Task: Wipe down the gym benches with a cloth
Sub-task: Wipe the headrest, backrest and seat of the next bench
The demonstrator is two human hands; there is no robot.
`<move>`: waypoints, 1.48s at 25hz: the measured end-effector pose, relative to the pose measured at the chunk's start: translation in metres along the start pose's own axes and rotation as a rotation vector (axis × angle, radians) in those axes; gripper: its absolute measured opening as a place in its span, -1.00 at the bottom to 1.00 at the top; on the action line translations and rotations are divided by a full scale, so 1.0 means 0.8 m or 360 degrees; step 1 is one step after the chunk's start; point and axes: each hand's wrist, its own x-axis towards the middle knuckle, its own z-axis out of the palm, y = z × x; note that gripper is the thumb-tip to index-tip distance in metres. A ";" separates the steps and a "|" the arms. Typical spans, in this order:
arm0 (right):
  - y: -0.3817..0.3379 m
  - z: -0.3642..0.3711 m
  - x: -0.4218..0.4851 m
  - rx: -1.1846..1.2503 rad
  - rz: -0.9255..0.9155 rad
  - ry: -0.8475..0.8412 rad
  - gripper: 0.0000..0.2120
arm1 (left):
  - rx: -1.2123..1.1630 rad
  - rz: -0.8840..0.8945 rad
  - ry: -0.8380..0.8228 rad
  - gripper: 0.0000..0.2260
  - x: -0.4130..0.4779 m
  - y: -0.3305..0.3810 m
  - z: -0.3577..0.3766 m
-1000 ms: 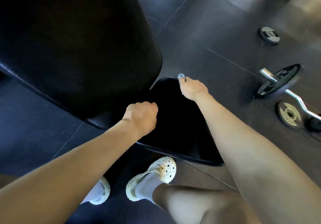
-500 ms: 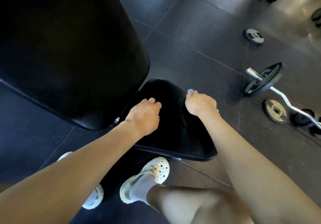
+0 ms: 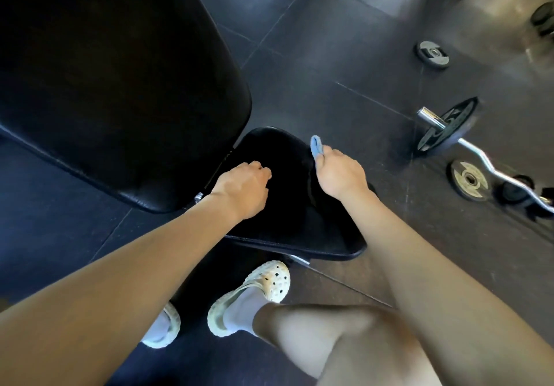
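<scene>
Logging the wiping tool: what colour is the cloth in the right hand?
Light blue cloth, poking out of the right hand; head view.

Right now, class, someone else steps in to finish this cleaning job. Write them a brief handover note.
Right hand: closed on the blue cloth, at the right edge of the seat pad.
Left hand: loosely curled on the seat pad, holding nothing that shows.
Backrest pad: raised at an incline beside the seat.
Done: cannot tell; no wipe marks show on the black pads.
Left: finish the seat, check the backrest, then move to the other benches.
</scene>
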 end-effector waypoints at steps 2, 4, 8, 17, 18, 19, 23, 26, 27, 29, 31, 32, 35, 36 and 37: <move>0.016 0.004 -0.023 -0.0076 0.0048 0.0032 -0.63 | -0.0025 -0.0031 -0.0104 -0.55 -0.002 -0.001 0.004; 0.013 0.009 -0.031 -0.0221 0.0091 0.0050 -0.60 | -0.0029 -0.0060 -0.0134 -0.54 -0.011 -0.001 0.009; -0.054 0.029 -0.061 -0.0192 -0.0149 0.0027 -0.49 | -0.0093 -0.0087 0.0020 -0.62 -0.031 0.003 0.013; -0.020 0.006 -0.019 -0.0242 -0.0384 -0.0162 -0.49 | -0.0140 -0.0083 0.0002 -0.68 -0.045 0.004 0.010; -0.032 0.005 -0.005 -0.0199 -0.0249 -0.0194 -0.48 | -0.0156 -0.0082 -0.0012 -0.67 -0.046 0.003 0.009; -0.046 0.007 -0.002 -0.0169 -0.0178 -0.0190 -0.47 | -0.0179 -0.0081 -0.0020 -0.66 -0.047 0.000 0.009; -0.064 0.024 -0.086 -0.0139 -0.0565 -0.0150 -0.46 | -0.0211 -0.0042 0.0010 -0.62 -0.050 -0.008 0.010; -0.032 0.019 -0.120 -0.0118 -0.0865 -0.0196 -0.47 | -0.0223 -0.0044 0.0019 -0.68 -0.051 -0.009 0.012; -0.024 0.016 -0.105 -0.0169 -0.0819 -0.0171 -0.49 | -0.0242 -0.0041 -0.0005 -0.66 -0.052 -0.009 0.014; -0.024 0.014 -0.073 -0.0217 -0.0485 -0.0148 -0.50 | -0.0290 -0.0040 -0.0061 -0.59 -0.056 -0.009 0.014; -0.045 0.016 -0.059 -0.0151 -0.0204 -0.0159 -0.49 | -0.0323 -0.0071 -0.0077 -0.57 -0.063 -0.014 0.015; -0.059 0.018 -0.065 -0.0137 -0.0149 -0.0149 -0.47 | -0.0324 -0.0101 -0.0074 -0.57 -0.068 -0.016 0.015; -0.096 0.031 -0.115 -0.0062 -0.0243 -0.0178 -0.44 | -0.0298 -0.0189 -0.0020 -0.61 -0.090 -0.015 0.015; -0.109 0.035 -0.139 -0.0026 -0.0313 -0.0198 -0.44 | -0.0289 -0.0217 0.0005 -0.64 -0.098 -0.013 0.014; -0.121 0.040 -0.165 -0.0005 -0.0395 -0.0203 -0.45 | -0.0264 -0.0249 0.0024 -0.69 -0.107 -0.011 0.014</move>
